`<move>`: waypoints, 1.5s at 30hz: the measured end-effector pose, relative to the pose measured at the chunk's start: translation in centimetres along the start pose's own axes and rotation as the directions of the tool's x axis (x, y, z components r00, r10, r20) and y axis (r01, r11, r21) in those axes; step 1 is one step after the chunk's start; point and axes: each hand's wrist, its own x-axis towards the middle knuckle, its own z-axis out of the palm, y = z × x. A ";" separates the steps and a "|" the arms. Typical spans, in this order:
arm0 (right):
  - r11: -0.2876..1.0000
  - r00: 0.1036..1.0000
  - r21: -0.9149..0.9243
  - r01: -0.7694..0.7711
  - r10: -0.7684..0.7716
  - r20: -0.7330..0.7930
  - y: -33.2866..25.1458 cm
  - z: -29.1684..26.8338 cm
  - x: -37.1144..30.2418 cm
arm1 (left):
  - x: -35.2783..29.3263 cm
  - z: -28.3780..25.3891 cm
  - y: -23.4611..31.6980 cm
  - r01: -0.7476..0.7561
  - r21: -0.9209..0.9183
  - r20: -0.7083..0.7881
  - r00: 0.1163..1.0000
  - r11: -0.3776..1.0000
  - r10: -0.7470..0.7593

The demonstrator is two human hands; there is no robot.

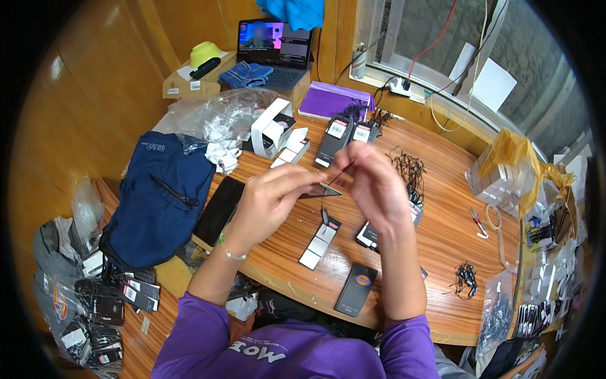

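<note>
Over the middle of the wooden table (435, 252), my left hand (268, 202) has thumb and fingers closed on a dark hang tag (327, 191), most of it hidden behind the fingers. My right hand (377, 186) pinches a thin black string (344, 170) just above that tag. Below the hands lies a white-and-black tag (320, 243), with a small dark piece at its top end. Closer to me is a plain black tag (356, 288). A stack of tags (367, 235) sits partly behind my right wrist, beside a bundle of black strings (410, 175).
At the left are a blue backpack (161, 196) and a black phone (219, 208). Farther back stand a white box (268, 129), bundled tags (333, 142) and a laptop (274, 50). Red-handled pliers (480, 222) and a small string pile (466, 281) lie at right. Another person's hand (530, 363) shows lower right.
</note>
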 end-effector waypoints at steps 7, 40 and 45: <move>0.930 0.952 0.215 0.297 -0.307 0.013 -2.2 0.8 -1.2 | -0.5 3.7 -0.4 0.389 -0.583 0.200 0.920 0.713 -0.338; 0.826 0.976 -0.531 0.188 -0.216 0.010 -1.9 2.7 -2.3 | 0.5 1.4 -1.2 0.350 -0.547 -0.047 0.894 0.761 -0.445; 0.518 0.939 -0.828 0.215 -0.343 0.030 0.5 4.0 -1.9 | -0.2 0.8 0.0 0.220 -0.458 -0.211 0.914 0.861 -0.346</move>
